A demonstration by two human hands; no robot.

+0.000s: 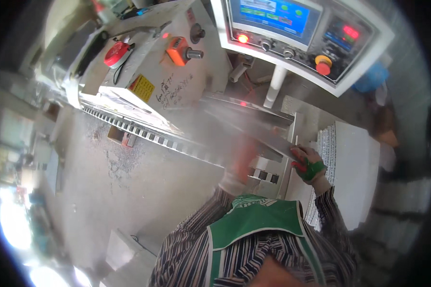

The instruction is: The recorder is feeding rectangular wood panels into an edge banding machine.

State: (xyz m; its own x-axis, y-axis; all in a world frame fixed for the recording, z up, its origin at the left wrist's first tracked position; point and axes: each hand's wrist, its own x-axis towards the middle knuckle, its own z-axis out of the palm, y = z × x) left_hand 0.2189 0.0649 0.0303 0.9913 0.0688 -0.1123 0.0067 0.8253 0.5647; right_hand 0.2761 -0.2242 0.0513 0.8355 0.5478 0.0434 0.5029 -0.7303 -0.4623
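A long, narrow grey panel [275,142] lies slantwise over the machine's feed bed, its far part lost in blur. At its near right end, my right hand [311,165], in a red and green work glove, is closed on the panel's edge. My left hand [242,160], in a reddish glove, is smeared by motion beside the panel, over the conveyor track. Its fingers cannot be made out. Below the panel, dark pads [263,176] of the track show between my two hands.
A chain track [148,139] runs along the white machine housing [177,88], which carries an orange counter [178,50] and a red round device [118,55]. Above hangs a control panel [316,57] with a screen. White boards [357,162] are stacked at my right. Dark debris [119,160] litters the floor.
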